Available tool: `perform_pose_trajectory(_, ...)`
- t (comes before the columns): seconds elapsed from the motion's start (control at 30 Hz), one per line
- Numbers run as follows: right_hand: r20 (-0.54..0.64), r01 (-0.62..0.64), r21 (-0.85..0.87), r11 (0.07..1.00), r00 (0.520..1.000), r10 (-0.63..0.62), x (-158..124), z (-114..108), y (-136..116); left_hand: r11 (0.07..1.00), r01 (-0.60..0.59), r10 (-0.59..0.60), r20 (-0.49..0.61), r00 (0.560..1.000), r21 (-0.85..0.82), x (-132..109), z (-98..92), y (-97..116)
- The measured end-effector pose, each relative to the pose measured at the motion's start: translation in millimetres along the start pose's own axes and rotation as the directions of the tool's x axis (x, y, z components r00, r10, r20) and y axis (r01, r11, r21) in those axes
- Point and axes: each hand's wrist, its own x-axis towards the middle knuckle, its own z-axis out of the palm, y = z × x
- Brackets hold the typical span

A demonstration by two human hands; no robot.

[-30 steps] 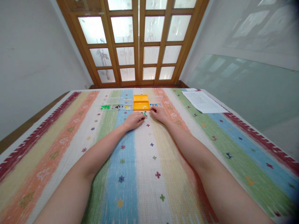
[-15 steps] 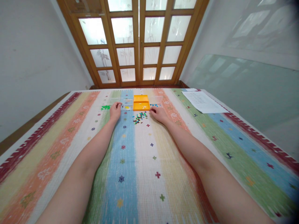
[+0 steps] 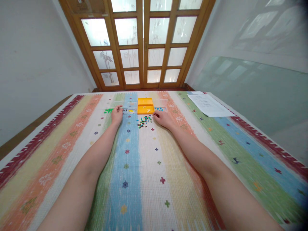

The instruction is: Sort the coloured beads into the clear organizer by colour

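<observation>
A heap of small green, blue, yellow and dark red pieces (image 3: 143, 122) lies on the cloth in front of an open orange box (image 3: 145, 108) that holds some white pieces. My left hand (image 3: 117, 113) is over the clear boxes on the left, between green pieces (image 3: 108, 110) and yellow pieces (image 3: 131, 111); its fingers are closed together, and anything in them is too small to name. My right hand (image 3: 160, 116) is pinched at the right of the heap, just in front of blue pieces (image 3: 158, 109) in a clear box. What it holds cannot be made out.
A striped, patterned cloth (image 3: 125, 199) covers the table. White printed sheets (image 3: 209, 104) lie at the back right. A glass sheet (image 3: 252, 93) leans on the right wall. Wooden doors with glass panes (image 3: 144, 48) stand beyond the table.
My left hand has moved slightly left, showing dark pieces in the clear box beside it. My right hand has shifted slightly left toward the heap.
</observation>
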Motion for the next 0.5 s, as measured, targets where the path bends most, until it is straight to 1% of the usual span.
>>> perform_pose_trajectory(0.13,0.096,0.139,0.013,0.990,0.985,-0.140,-1.6,4.6,-19.4,0.988,-0.128,0.123,0.064,0.990,0.081,-5.5,1.9,2.5)
perform_pose_trajectory(0.2,0.153,0.221,0.020,0.975,0.963,-0.221,-2.8,7.4,-31.0,0.980,-0.174,0.164,0.096,0.982,0.096,-8.3,2.6,4.9)
perform_pose_trajectory(0.3,0.232,0.337,0.042,0.941,0.913,-0.337,-5.6,9.9,-45.9,0.970,-0.209,0.191,0.147,0.971,0.120,-12.7,3.0,10.2)
perform_pose_trajectory(0.37,0.262,0.367,0.041,0.929,0.894,-0.364,-7.5,10.5,-52.3,0.965,-0.226,0.202,0.174,0.964,0.134,-15.7,3.2,14.1)
perform_pose_trajectory(0.5,0.280,0.365,0.014,0.931,0.893,-0.354,-9.1,11.7,-56.3,0.954,-0.257,0.220,0.218,0.951,0.157,-20.7,3.9,20.4)
